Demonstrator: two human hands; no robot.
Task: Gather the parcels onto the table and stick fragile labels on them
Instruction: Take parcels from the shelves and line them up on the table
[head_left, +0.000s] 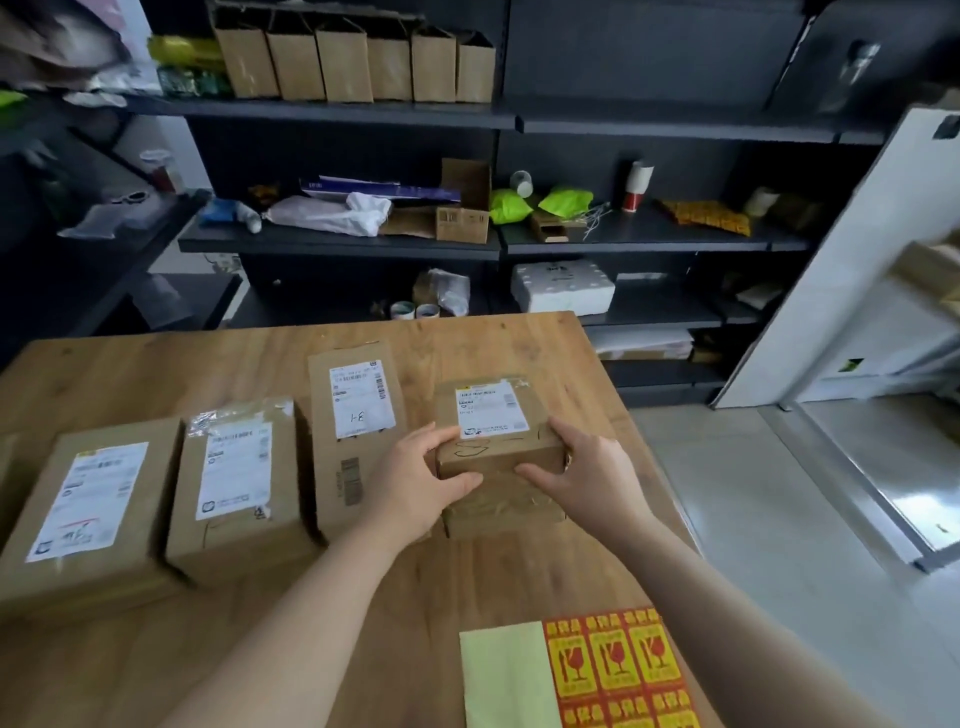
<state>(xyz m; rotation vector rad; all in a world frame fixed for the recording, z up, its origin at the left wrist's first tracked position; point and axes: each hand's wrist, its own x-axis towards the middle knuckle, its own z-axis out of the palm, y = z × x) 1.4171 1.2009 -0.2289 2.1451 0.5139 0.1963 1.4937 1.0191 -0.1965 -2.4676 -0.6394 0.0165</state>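
Between both hands (415, 475) (589, 475), one parcel (493, 410).

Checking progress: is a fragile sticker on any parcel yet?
No, the parcels show only white shipping labels; the stickers sit on their sheet.

Handwr. "1-8" on parcel label (362, 397); glass signs on sticker sheet (615, 662); rest unreadable.

Bare forearms extended from lower frame to centre; left hand (415, 475) and right hand (589, 467) facing each other, fingers curled, gripping a small parcel (493, 453) by its sides
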